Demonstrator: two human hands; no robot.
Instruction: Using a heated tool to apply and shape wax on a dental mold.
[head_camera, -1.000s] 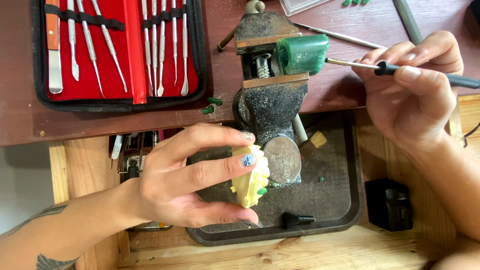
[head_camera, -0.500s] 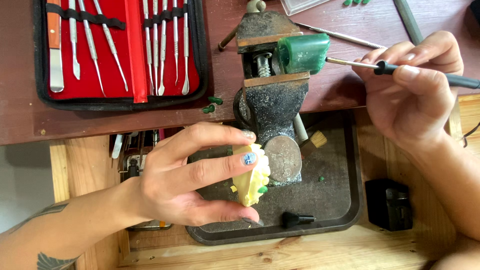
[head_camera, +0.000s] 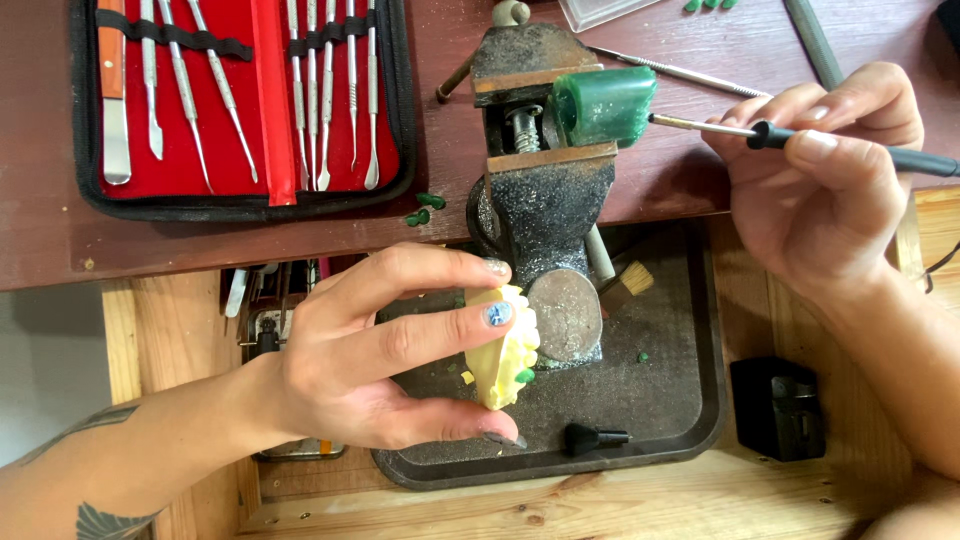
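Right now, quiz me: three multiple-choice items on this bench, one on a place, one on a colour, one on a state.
1. Where is the green wax block?
A. clamped in the vise
B. in the tool case
C. on the tray

2. What colour is the tool case's lining?
A. blue
B. red
C. grey

3. What is the left hand doing?
A. resting flat
B. gripping the yellow tooth model
C. closing the case

Answers:
1 A, the block sits between the vise's jaws, where the right hand points a thin tool.
2 B, red shows behind the steel instruments.
3 B, thumb and fingers pinch the model above the tray.
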